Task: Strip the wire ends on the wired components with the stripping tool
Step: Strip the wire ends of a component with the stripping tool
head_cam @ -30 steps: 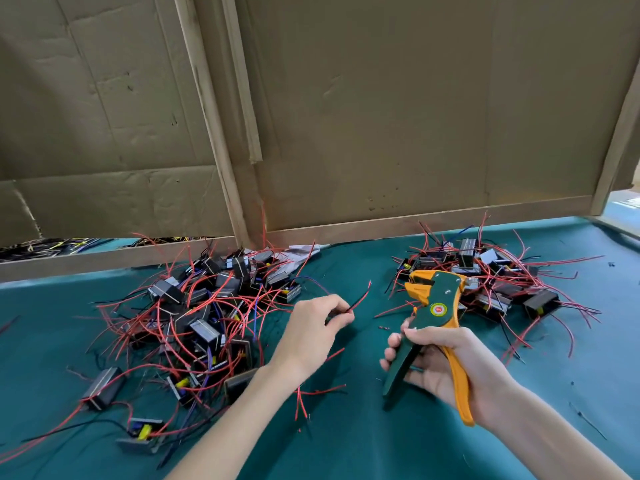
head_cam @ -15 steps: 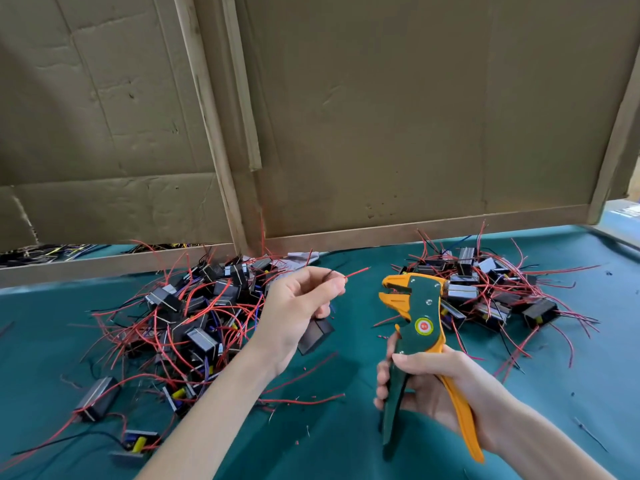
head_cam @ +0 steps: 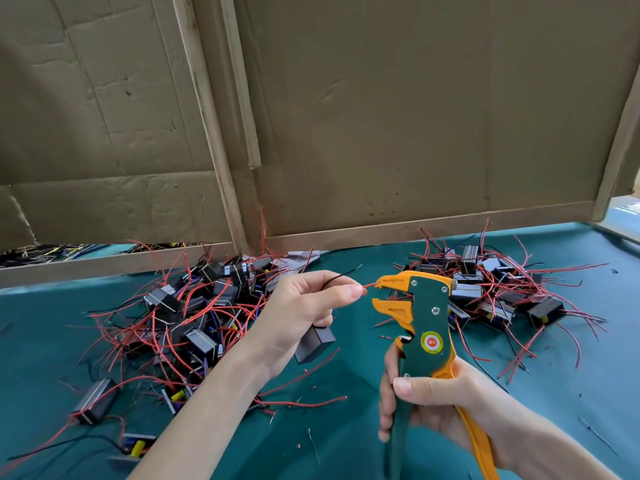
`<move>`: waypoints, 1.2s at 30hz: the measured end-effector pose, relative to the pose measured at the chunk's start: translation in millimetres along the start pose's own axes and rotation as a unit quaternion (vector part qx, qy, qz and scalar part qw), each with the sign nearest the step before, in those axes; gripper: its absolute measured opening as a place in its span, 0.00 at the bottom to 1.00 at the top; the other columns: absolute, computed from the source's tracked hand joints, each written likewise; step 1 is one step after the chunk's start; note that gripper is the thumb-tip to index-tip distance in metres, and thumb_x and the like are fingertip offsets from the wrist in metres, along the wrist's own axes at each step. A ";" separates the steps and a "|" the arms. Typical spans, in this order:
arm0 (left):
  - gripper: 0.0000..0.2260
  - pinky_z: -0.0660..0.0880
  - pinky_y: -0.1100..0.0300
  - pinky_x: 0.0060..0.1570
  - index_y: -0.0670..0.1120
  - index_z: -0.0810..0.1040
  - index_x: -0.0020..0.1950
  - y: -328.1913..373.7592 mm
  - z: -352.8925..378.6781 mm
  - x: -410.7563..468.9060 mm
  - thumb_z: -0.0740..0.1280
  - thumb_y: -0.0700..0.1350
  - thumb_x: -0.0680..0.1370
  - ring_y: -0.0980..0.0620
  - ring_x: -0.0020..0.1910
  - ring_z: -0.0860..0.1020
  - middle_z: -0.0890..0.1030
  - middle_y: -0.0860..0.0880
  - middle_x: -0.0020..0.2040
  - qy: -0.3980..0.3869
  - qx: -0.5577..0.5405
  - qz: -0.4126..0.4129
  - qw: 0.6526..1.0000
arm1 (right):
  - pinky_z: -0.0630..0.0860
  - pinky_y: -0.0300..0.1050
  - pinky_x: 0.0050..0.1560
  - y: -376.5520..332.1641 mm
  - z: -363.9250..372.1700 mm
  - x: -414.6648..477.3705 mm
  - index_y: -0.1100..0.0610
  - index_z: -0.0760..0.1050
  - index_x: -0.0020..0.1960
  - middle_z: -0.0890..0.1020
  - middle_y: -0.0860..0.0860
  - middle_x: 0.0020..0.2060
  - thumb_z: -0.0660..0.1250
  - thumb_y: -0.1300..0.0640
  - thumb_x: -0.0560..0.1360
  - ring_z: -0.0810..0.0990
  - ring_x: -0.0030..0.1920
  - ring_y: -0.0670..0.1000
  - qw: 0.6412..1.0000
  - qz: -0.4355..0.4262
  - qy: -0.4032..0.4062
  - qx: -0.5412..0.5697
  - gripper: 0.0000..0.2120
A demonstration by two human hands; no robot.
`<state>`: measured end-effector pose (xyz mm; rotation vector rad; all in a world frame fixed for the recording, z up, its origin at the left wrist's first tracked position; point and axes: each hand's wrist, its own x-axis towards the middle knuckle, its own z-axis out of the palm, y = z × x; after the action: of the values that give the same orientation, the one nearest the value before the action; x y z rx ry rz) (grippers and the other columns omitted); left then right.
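Note:
My left hand (head_cam: 304,306) pinches a red wire (head_cam: 369,286) near its tip, and a thin black wire loops above the fingers. The dark block component (head_cam: 315,344) on those wires hangs below the hand. The red tip points into the open orange jaws of the green and orange stripping tool (head_cam: 422,327). My right hand (head_cam: 433,407) grips the tool's handles and holds it upright. A big pile of wired components (head_cam: 187,317) lies at the left, a smaller pile (head_cam: 491,289) at the right.
Green cloth (head_cam: 346,438) covers the table, with short red wire scraps scattered on it. Cardboard panels in wooden frames (head_cam: 363,133) stand upright just behind both piles. A loose component (head_cam: 95,400) lies at the near left.
My left hand has lifted the component off the table and carried the red wire tip right to the tool's jaws. My right hand has raised the tool and brought it nearer.

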<state>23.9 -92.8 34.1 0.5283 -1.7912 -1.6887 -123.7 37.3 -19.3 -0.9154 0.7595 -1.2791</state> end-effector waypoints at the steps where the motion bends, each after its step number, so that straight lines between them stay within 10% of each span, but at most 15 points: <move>1: 0.03 0.61 0.69 0.28 0.49 0.84 0.34 0.6 -0.6 -0.2 0.75 0.42 0.68 0.58 0.26 0.60 0.73 0.57 0.26 -0.005 0.002 -0.004 1.000 | 0.79 0.58 0.42 -0.6 0.4 -0.2 0.63 0.77 0.41 0.78 0.65 0.34 0.81 0.60 0.62 0.79 0.36 0.62 1.000 0.000 0.001 -0.002 0.15; 36: 0.05 0.59 0.65 0.32 0.49 0.80 0.34 1.9 -9.1 -2.2 0.73 0.48 0.67 0.53 0.33 0.59 0.64 0.42 0.37 -0.083 0.089 -0.043 0.992 | 0.77 0.49 0.32 2.8 1.1 -8.8 0.61 0.74 0.35 0.75 0.60 0.26 0.79 0.55 0.65 0.76 0.27 0.57 0.993 0.025 0.031 -0.110 0.15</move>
<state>31.9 -97.9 35.6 0.5625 -2.0794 -1.6800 -122.7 46.3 -21.5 -1.0294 0.9810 -1.2011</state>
